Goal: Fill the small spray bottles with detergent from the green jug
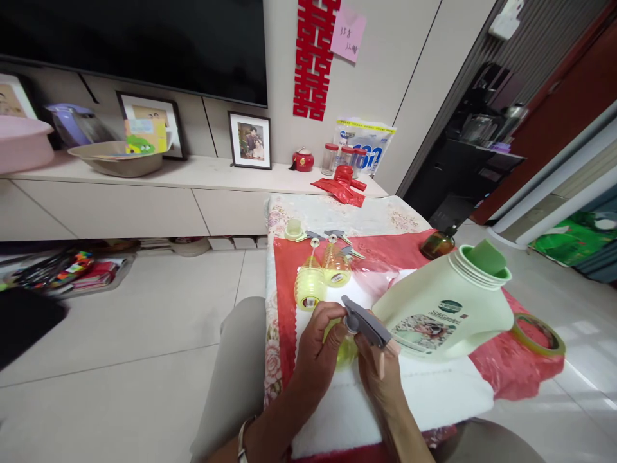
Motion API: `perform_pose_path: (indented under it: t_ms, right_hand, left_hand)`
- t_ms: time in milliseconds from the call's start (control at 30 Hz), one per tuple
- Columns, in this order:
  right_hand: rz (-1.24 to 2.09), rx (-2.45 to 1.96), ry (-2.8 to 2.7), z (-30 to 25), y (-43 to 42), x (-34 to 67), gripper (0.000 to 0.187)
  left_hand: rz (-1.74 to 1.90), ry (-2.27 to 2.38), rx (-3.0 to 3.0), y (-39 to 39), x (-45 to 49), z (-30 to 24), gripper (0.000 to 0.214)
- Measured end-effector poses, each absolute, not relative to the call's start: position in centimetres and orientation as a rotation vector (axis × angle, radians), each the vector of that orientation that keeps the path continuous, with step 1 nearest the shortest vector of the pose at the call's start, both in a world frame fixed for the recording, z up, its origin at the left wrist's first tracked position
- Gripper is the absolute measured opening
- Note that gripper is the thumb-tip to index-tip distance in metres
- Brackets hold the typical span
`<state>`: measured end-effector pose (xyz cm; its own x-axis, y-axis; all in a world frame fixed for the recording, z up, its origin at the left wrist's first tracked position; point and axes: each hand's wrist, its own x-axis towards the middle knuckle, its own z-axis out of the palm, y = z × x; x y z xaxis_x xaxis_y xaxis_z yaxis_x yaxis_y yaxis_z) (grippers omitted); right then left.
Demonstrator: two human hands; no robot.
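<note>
My left hand [315, 350] is closed around the upper part of a clear bottle with yellow liquid [347, 355]. A grey trigger spray head [370, 326] sits at the neck of that bottle, and the fingers of my right hand [385, 379] are closed on it. Whether the head is screwed tight I cannot tell. Just beyond my hands stand a ribbed bottle of yellow liquid [311, 287] and a similar bottle [336, 267]. Loose spray heads [349, 252] lie around them. To the right, a large pale green jug [438, 308] leans, uncapped, with a green piece in its mouth.
A white cloth [434, 392] and red plastic sheet [284, 263] cover the table. A brown bottle [438, 244] stands behind the jug, and a tape roll [538, 334] lies right. A small cup [293, 229] is at the back. Beyond runs a low cabinet [207, 175].
</note>
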<state>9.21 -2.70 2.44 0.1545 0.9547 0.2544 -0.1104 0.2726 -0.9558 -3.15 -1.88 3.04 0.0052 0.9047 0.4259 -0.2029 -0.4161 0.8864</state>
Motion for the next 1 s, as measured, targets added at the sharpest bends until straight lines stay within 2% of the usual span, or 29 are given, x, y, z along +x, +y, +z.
perform_pose_path:
  t_ms: [233,400,533,700,1000]
  right_hand:
    - [0.849,-0.988,-1.273,2.4,-2.9,9.5,0.017]
    - [0.848,-0.970,-1.304,1.5,-2.8,9.7,0.024]
    - [0.855,-0.953,-1.292,2.7,-2.7,9.7,0.018]
    - [0.921,-0.995,-1.440,4.3,-2.6,10.8,0.022]
    - [0.808,-1.034,-1.407,4.4,-2.9,10.3,0.015]
  left_hand:
    - [1.635,0.764,1.401,-1.8,-3.0,2.8,0.019]
    - [1.692,0.755,1.460,-2.0,-3.0,2.7,0.017]
    - [1.681,0.768,1.504,-1.9,-3.2,2.6,0.015]
    - [1.641,0.778,1.507,-1.9,-3.2,2.9,0.015]
    - [1.582,0.749,1.401,-2.1,-3.4,3.0,0.016]
